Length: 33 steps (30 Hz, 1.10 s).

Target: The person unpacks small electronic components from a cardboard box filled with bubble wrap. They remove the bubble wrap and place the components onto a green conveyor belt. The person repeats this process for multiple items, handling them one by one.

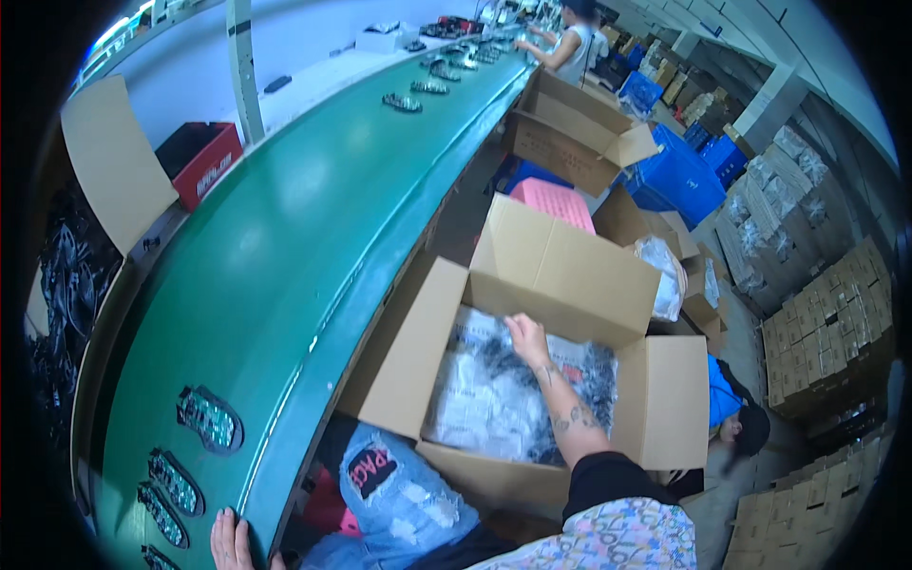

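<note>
My left hand (231,541) rests on the near edge of the green conveyor belt (275,228), its visible fingers stretched out flat. Close by lie several dark sandal-shaped pieces with glossy, glinting tops, among them a single piece (209,420) and a pair (176,480). My right hand (528,342) reaches into an open cardboard box (570,275), fingers curled above its contents. What they grip, if anything, is hidden. White and clear plastic bags (484,399) with dark items inside fill the box, whose flaps are folded outward.
More sandal-shaped pieces (403,103) lie farther up the belt, where a person (573,52) stands. Another cardboard box (570,128), blue crates (674,176) and stacked cartons (826,323) are at right. A person in blue (727,399) bends beside my box. A red box (202,166) stands left.
</note>
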Motion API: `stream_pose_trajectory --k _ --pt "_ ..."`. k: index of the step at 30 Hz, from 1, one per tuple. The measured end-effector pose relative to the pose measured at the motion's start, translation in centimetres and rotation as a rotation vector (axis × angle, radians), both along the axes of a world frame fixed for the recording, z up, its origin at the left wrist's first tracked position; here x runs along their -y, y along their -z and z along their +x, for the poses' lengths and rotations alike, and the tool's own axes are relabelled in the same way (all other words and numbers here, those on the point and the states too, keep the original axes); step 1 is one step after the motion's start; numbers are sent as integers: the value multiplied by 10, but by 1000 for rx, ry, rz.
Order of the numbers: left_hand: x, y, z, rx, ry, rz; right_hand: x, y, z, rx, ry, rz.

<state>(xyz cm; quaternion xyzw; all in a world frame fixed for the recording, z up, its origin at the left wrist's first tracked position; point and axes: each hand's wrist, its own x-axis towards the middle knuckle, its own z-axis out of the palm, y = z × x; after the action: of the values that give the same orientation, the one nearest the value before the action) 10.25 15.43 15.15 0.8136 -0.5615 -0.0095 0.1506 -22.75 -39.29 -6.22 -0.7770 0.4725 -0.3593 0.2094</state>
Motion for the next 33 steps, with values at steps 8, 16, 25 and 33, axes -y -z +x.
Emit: stream_pose_trajectory --k 8,16,25,33 --pt "18 42 -48 -171 98 -459 -26 -36 31 118 -16 112" --pt "184 73 -134 -930 556 -327 -52 -32 24 135 -93 212" --pt "305 153 -182 -2361 -179 341 -125 -77 23 333 170 75" --pt "315 160 -198 -2511 187 545 -166 -76 23 371 262 -18"
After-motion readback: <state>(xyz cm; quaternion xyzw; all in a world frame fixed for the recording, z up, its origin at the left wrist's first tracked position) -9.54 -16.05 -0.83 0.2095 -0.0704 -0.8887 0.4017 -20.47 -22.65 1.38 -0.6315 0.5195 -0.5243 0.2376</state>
